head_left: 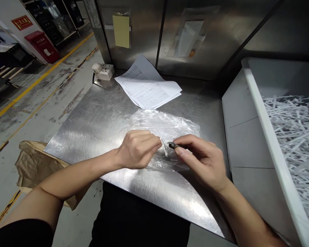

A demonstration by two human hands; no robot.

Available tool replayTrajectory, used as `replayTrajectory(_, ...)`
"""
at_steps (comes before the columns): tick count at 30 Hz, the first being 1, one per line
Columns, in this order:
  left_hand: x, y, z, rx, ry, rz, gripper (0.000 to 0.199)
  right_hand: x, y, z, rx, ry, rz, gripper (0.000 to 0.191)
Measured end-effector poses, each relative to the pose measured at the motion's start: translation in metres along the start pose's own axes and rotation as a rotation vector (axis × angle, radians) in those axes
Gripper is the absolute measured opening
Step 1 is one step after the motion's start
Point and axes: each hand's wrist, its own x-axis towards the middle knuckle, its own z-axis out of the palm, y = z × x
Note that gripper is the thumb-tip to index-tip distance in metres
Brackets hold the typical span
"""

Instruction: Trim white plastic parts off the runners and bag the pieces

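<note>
My left hand (141, 149) is closed in a fist above a clear plastic bag, and thin white plastic pieces (166, 149) stick out past its thumb side. Most of what it grips is hidden by the fingers. Between the thumb and forefinger of my right hand (203, 157) is a small dark tool with a thin metal tip (172, 145), pointed at those white pieces. Its exact kind is too small to tell. The crumpled clear plastic bag (167, 120) lies on the metal table (87, 120) beneath both hands, with small white bits showing in it.
Printed sheets (149, 89) lie behind the bag. A power strip (105, 72) with a plug sits at the table's back left corner. On the right stands a large white bin (270, 147) holding many thin white plastic pieces (296, 137). A brown paper bag (33, 164) is at the left.
</note>
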Motion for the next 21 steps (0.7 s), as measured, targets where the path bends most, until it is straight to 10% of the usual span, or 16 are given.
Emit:
replayTrajectory(7, -0.002, 0.003, 0.002, -0.311, -0.257, -0.274, 0.032, -0.002, 0.005, 0.003, -0.034, 0.145, 0.151, 0.013)
replayTrajectory(12, 0.005, -0.005, -0.008, -0.454, -0.22, -0.518, 0.03, 0.004, -0.001, 0.008, -0.125, 0.035, 0.101, 0.011)
replayTrajectory(21, 0.004, -0.008, -0.003, -0.434, -0.193, -0.558, 0.028, 0.005, 0.004, 0.01, -0.145, -0.029, 0.156, 0.015)
